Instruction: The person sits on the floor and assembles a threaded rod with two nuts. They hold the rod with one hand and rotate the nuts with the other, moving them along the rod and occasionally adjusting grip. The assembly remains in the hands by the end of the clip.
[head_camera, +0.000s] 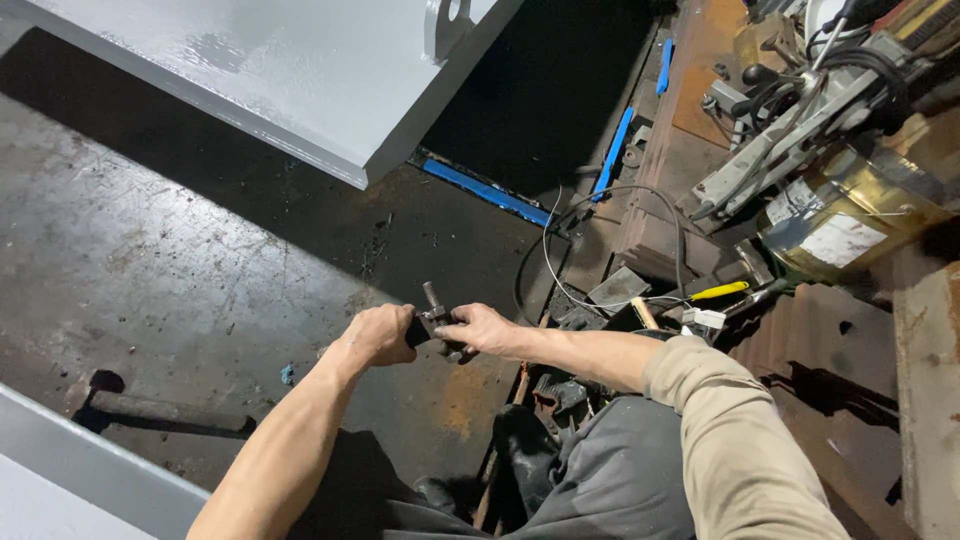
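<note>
A small dark metal fitting with a short bolt sticking up from it sits between both hands, held low over the dark steel floor. The left hand is closed round its left end, fingers curled tight; the right hand pinches its right side, fingers pressed on it. The bolt stands well proud, so the fitting looks only partly assembled. A hammer lies untouched to the left; cables and a machine crowd the right.
</note>
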